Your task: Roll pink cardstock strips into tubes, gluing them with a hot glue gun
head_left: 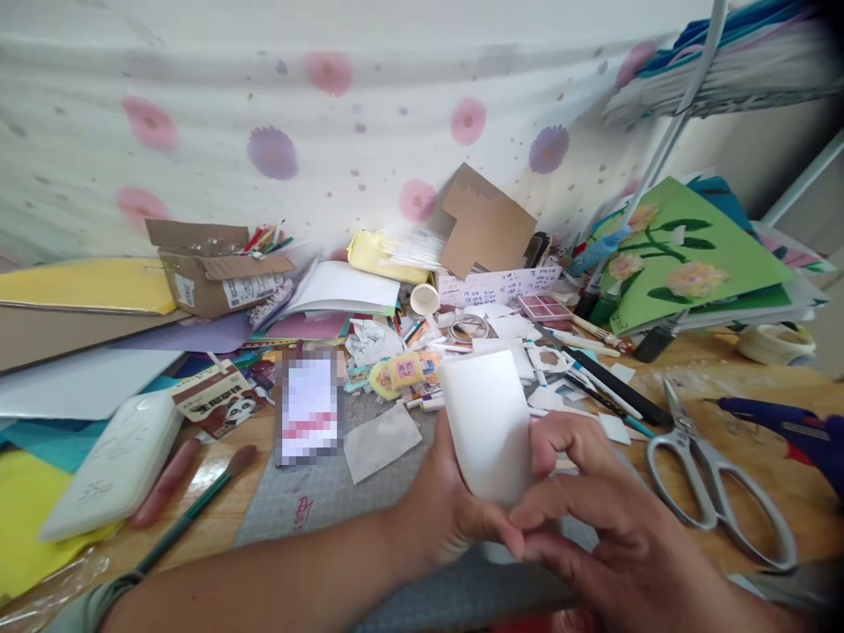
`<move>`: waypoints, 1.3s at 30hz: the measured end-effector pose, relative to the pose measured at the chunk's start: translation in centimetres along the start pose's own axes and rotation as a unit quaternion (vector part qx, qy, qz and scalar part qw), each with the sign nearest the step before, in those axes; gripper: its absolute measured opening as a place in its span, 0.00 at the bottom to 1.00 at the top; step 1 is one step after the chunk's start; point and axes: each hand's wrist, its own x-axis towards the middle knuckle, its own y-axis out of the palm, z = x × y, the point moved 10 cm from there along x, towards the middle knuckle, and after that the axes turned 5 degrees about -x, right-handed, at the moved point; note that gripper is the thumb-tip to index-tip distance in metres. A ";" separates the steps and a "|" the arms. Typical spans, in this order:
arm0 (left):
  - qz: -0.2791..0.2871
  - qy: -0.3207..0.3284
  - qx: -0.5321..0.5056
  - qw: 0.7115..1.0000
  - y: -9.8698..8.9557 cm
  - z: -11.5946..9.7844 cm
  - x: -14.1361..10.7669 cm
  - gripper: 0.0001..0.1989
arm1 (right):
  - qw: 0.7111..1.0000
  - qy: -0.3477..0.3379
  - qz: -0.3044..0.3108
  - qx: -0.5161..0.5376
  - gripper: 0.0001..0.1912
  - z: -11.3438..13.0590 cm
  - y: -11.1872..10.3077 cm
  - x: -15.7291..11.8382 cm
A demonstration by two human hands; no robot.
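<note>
A white curved piece of paper or card (488, 422) stands upright between my hands, above the grey cutting mat (316, 501). My left hand (448, 501) grips it from the left and below, thumb across its lower edge. At its lower right, my right hand (593, 510) has thumb and forefinger pinched close to the left thumb. What lies in that pinch, perhaps the paper's lower edge, is hidden by the fingers. A grey paper scrap (382, 442) lies on the mat beyond my left wrist.
Metal scissors (712, 479) and a blue glue gun (778, 422) lie at the right. A green-handled brush (191, 510) and a pale oblong case (115, 462) are at the left. Pens and paper scraps crowd the middle, before a cardboard box (211, 281) and a flowered curtain (369, 132).
</note>
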 end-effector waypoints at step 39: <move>-0.061 -0.003 0.062 0.996 -1.5 -0.8 -0.4 0.47 | 0.993 0.010 0.086 0.075 0.06 0.5 -1.2 -1.0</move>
